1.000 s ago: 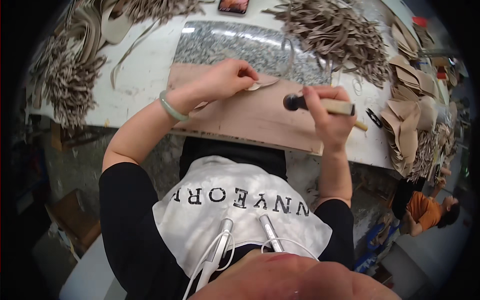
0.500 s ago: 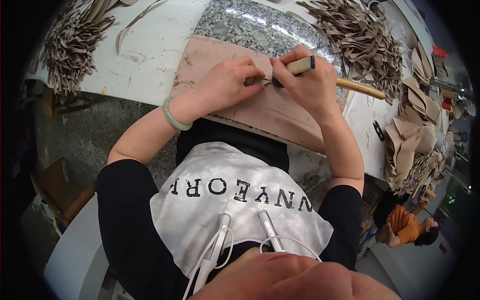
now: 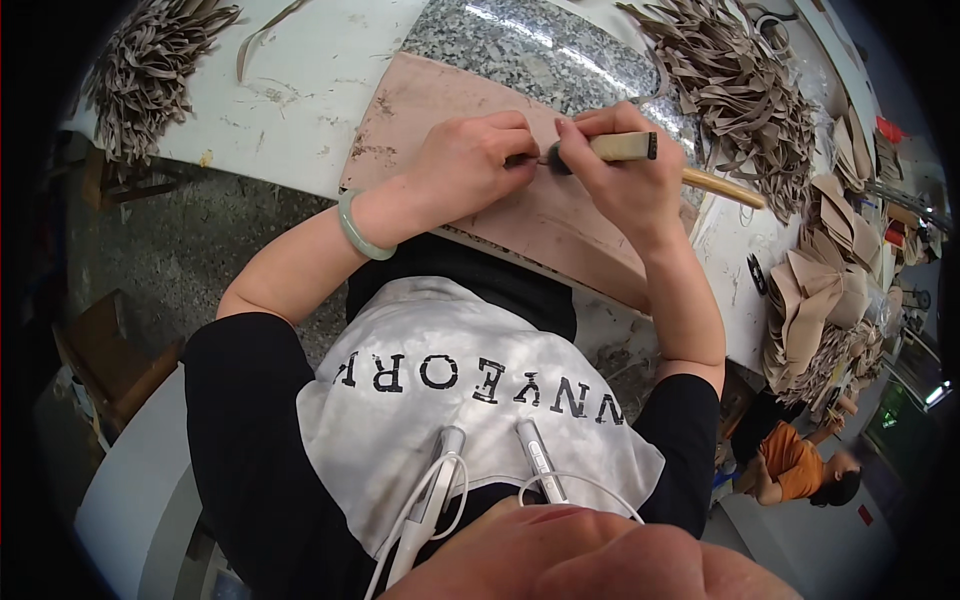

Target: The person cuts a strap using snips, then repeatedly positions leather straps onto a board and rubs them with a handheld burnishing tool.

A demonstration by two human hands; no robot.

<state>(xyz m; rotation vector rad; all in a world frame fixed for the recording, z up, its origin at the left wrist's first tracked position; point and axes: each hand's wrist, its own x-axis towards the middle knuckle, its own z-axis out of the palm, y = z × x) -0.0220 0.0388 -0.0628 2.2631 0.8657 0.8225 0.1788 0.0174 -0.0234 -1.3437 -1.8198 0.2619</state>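
Note:
My left hand [image 3: 475,165] is closed in a pinch over a flat pinkish-brown board [image 3: 410,115]. What lies between its fingertips is too small and hidden to make out. Close beside it, my right hand [image 3: 630,180] grips a short tool with a pale handle [image 3: 620,147], black at the butt end. The tool's dark front end points at my left fingertips; its tip is hard to see. A yellowish wooden handle [image 3: 725,185] sticks out to the right from behind my right hand. Whether that hand also holds it, I cannot tell.
Behind the board lies a speckled grey stone slab [image 3: 500,55]. Bundles of brown strips lie far left [image 3: 150,80] and far right [image 3: 730,90] on the white table [image 3: 300,130]. Stacked brown pieces [image 3: 810,290] lie to the right. A person in orange [image 3: 795,465] is farther off at right.
The view has shifted slightly. The pale handle in my right hand has tipped from slanting upward to nearly level. Both hands stay close together over the board.

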